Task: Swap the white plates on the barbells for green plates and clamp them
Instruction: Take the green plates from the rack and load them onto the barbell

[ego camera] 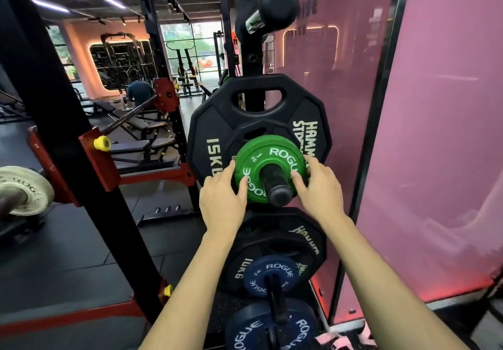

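A green Rogue plate [257, 159] hangs on a black storage peg [276, 186] of the rack, in front of a black 15 kg plate [209, 132]. My left hand [221, 197] grips the green plate's left edge, fingers curled round its rim and thumb on its face. My right hand [319, 186] holds the right edge, fingers behind the rim and thumb on the face. At the far left, a white Rogue plate [25, 190] sits on a barbell sleeve [6, 204].
Below hang a black 10 kg plate [239, 254] and two blue Rogue plates [268, 277], [269, 328]. A black rack upright [73, 143] with red brackets stands left. A pink glass wall [435, 132] closes the right. A person sits by benches far back.
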